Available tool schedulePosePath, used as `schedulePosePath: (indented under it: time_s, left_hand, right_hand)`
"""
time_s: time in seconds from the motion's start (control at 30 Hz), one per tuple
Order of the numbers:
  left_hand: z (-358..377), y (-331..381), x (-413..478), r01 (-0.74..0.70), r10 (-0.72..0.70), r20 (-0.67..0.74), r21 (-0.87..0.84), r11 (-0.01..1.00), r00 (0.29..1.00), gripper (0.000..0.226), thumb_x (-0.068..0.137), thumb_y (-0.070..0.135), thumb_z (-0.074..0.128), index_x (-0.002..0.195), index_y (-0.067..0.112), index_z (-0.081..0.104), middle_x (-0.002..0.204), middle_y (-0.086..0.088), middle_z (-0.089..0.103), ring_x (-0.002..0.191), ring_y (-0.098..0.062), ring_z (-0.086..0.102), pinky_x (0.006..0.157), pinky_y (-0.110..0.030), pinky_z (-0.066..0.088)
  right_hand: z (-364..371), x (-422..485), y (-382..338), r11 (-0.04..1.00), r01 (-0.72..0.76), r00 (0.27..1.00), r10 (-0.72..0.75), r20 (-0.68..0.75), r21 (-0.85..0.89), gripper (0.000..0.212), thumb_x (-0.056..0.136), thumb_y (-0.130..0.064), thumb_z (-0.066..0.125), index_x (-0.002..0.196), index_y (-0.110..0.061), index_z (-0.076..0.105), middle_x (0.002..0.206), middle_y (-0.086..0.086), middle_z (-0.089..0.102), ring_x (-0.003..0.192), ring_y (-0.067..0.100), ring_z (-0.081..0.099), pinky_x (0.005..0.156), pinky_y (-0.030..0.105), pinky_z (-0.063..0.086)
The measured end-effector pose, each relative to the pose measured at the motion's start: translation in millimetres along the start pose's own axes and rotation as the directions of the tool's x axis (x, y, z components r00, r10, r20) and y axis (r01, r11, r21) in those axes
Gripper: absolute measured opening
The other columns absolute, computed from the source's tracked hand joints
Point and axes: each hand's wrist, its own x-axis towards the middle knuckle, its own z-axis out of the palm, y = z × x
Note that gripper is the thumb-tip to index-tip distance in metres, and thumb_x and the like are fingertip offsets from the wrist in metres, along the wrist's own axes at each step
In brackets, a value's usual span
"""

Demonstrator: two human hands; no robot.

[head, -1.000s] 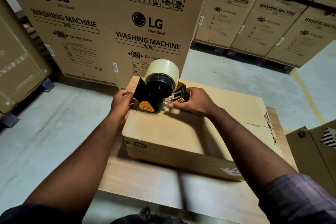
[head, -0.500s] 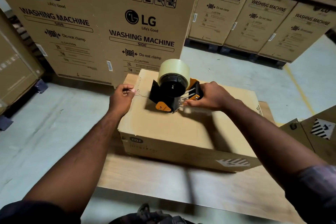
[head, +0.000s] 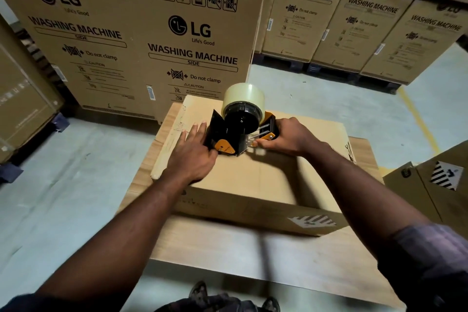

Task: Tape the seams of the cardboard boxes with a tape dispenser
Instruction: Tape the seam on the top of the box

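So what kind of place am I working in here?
Most likely a warehouse or goods store: tall brown cardboard washing machine cartons stacked in rows on dark pallets, and a grey concrete floor with a painted yellow line.

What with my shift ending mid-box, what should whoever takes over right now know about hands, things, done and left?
Left hand: flat on the cardboard box top, fingers straight, beside the tape dispenser.
Right hand: grips the dispenser's handle; dispenser rests on the box top.
Box stands on the wooden table.
Done: tape seems stuck down near the box's left end.
Left: run it to the right edge, cut.
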Motion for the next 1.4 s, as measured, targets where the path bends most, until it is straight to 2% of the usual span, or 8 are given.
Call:
schedulePosePath:
  time_s: [0.47, 0.57, 0.7, 0.87, 1.0, 1.07, 1.27, 1.4]
  left_hand:
    - [2, 25, 0, 0.139, -0.140, 0.006, 0.047, 0.989, 0.990, 0.064, 0.105, 0.042, 0.025, 0.161, 0.017, 0.004, 0.168, -0.004, -0.002, 0.155, -0.023, -0.002, 0.125, -0.045, 0.002]
    - [11, 86, -3, -0.014, 0.014, 0.025, -0.008, 1.000, 1.000, 0.057, 0.105, 0.038, 0.028, 0.158, 0.017, 0.024, 0.167, -0.008, 0.011, 0.154, -0.027, 0.005, 0.126, -0.044, 0.005]
    - [23, 129, -7, -0.192, 0.193, 0.039, -0.038, 0.981, 0.980, 0.044, 0.105, 0.039, 0.029, 0.129, 0.018, 0.060, 0.160, -0.009, 0.034, 0.152, -0.021, 0.018, 0.126, -0.042, 0.005]
    - [18, 127, -10, -0.114, 0.116, 0.038, -0.054, 0.992, 0.992, 0.042, 0.105, 0.044, 0.034, 0.134, 0.027, 0.059, 0.162, -0.001, 0.028, 0.151, -0.029, 0.021, 0.123, -0.040, 0.013]
    - [24, 121, -6, -0.140, 0.144, 0.043, -0.077, 0.987, 0.989, 0.061, 0.102, 0.052, 0.027, 0.159, 0.031, 0.020, 0.164, 0.014, 0.006, 0.152, -0.006, 0.002, 0.123, -0.033, 0.008]
    - [28, 117, -4, -0.135, 0.139, 0.064, -0.070, 0.988, 0.988, 0.062, 0.102, 0.053, 0.026, 0.160, 0.032, 0.015, 0.165, 0.015, 0.007, 0.152, -0.004, 0.003, 0.124, -0.032, 0.005]
    - [36, 156, 2, 0.019, -0.024, -0.041, -0.118, 0.993, 0.999, 0.053, 0.106, 0.035, 0.036, 0.157, 0.020, 0.031, 0.165, 0.001, 0.022, 0.153, -0.016, 0.013, 0.125, -0.038, 0.006]
    - [56, 216, 12, -0.166, 0.177, 0.076, -0.136, 0.977, 0.981, 0.048, 0.104, 0.044, 0.032, 0.138, 0.021, 0.056, 0.166, 0.000, 0.017, 0.154, -0.022, 0.009, 0.125, -0.043, 0.011]
  right_hand:
    - [-43, -60, 92, 0.992, -0.122, 0.992, 0.123, 0.011, -0.023, 0.046, 0.076, -0.064, 0.078, 0.095, -0.023, 0.071, 0.082, -0.001, 0.073, 0.080, 0.018, 0.068, 0.073, 0.037, 0.057]
    - [-43, -60, 96, 0.996, -0.093, 0.996, 0.093, 0.001, -0.015, 0.041, 0.077, -0.062, 0.077, 0.094, -0.026, 0.068, 0.085, -0.002, 0.073, 0.081, 0.017, 0.067, 0.074, 0.035, 0.056]
    - [-41, -58, 103, 0.998, -0.068, 0.998, 0.068, -0.002, -0.014, 0.050, 0.075, -0.068, 0.074, 0.099, -0.024, 0.072, 0.086, -0.003, 0.074, 0.079, 0.015, 0.067, 0.075, 0.036, 0.058]
    - [-43, -58, 108, 0.999, -0.036, 0.999, 0.037, 0.011, -0.025, 0.053, 0.076, -0.072, 0.073, 0.100, -0.024, 0.072, 0.083, -0.005, 0.071, 0.076, 0.013, 0.065, 0.064, 0.028, 0.050]
    - [-61, -77, 133, 0.998, -0.051, 0.999, 0.052, 0.012, -0.045, 0.043, 0.078, -0.068, 0.074, 0.093, -0.028, 0.069, 0.078, -0.010, 0.067, 0.072, 0.006, 0.061, 0.059, 0.025, 0.045]
    - [-72, -91, 156, 0.997, -0.070, 0.997, 0.071, 0.017, -0.036, 0.036, 0.079, -0.063, 0.076, 0.090, -0.030, 0.068, 0.076, -0.011, 0.068, 0.073, 0.008, 0.063, 0.061, 0.027, 0.047]
    - [-70, -119, 203, 0.989, -0.089, 0.995, 0.093, -0.030, 0.119, 0.044, 0.076, -0.063, 0.079, 0.102, -0.028, 0.071, 0.087, -0.010, 0.075, 0.086, 0.005, 0.069, 0.080, 0.036, 0.058]
    - [-62, -118, 213, 0.974, -0.064, 0.997, 0.069, -0.017, 0.215, 0.045, 0.077, -0.060, 0.079, 0.107, -0.028, 0.072, 0.093, -0.010, 0.076, 0.090, 0.004, 0.070, 0.086, 0.041, 0.059]
